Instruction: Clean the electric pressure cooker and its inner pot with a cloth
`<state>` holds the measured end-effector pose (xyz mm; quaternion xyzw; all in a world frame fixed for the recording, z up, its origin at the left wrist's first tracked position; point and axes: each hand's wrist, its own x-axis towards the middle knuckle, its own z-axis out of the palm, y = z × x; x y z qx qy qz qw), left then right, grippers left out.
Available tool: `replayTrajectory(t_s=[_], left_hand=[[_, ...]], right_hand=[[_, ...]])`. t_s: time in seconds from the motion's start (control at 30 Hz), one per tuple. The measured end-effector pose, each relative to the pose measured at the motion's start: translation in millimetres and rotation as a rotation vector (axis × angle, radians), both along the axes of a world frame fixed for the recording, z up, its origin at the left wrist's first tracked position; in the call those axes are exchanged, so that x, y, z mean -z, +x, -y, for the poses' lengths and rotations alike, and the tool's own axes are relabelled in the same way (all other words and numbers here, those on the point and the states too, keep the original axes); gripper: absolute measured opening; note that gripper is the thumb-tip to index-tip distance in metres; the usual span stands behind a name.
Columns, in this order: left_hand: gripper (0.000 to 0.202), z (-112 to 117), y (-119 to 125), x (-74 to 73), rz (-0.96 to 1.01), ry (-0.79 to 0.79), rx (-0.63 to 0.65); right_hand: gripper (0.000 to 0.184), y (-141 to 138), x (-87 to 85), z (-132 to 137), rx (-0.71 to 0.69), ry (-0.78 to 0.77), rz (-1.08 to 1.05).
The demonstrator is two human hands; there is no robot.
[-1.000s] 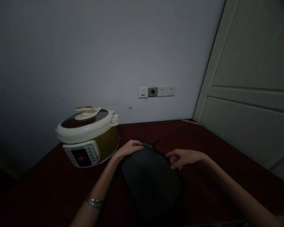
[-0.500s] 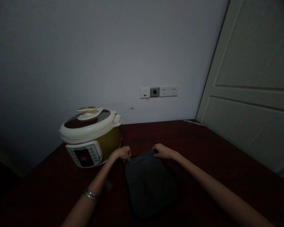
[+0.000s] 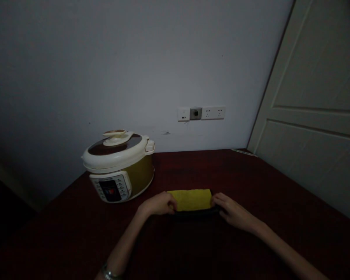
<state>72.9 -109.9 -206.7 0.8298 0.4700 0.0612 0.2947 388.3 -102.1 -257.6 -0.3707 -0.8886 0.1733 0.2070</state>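
Note:
A dark case (image 3: 192, 221) lies on the dark red table (image 3: 265, 202) in front of me, its far edge turned back so a yellow lining strip (image 3: 191, 199) shows. My left hand (image 3: 159, 204) is closed on the left end of that turned edge. My right hand (image 3: 231, 212) is closed on its right end. Most of the case is lost in the dim light.
A cream and olive electric pressure cooker (image 3: 121, 167) stands at the back left of the table, close to my left hand. Wall sockets (image 3: 201, 113) sit on the white wall behind. A pale door (image 3: 317, 116) closes off the right side.
Both hands went from the far end of the dark case toward me, folding its edge back. The yellow lining now shows. The view has shifted a little.

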Motion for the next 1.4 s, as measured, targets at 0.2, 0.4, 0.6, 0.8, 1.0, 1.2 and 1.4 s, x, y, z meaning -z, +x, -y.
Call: replayTrajectory(t_s=[0.2, 0.4, 0.6, 0.8, 1.0, 1.2, 1.4], left_hand=[[0.018, 11.2, 13.9, -3.8, -0.081, 0.061, -0.047], [0.053, 12.5, 57.2, 16.7, -0.205, 0.353, -0.173], [0.082, 10.3, 65.2, 48.2, -0.250, 0.046, -0.056], [0.074, 2.6, 48.1, 25.6, -0.118, -0.018, -0.048], [0.060, -12.6, 20.2, 12.5, 0.046, 0.075, -0.311], [0.054, -21.8, 13.9, 23.1, 0.130, 0.051, -0.412], [0.040, -11.7, 14.6, 17.1, 0.121, 0.047, -0.344]], right_hand=[[0.043, 12.7, 6.0, 0.5, 0.043, -0.097, -0.009], [0.055, -14.2, 3.0, -20.0, 0.437, -0.055, 0.053], [0.040, -31.0, 18.1, -17.8, 0.494, -0.006, 0.253], [0.022, -25.7, 7.1, -21.3, 0.450, -0.133, 0.080], [0.057, -36.6, -47.2, -26.8, 0.473, -0.091, -0.106], [0.076, -115.5, -51.0, -1.3, 0.283, -0.001, 0.044], [0.092, -131.5, -15.6, 14.9, -0.081, -0.221, 0.055]])
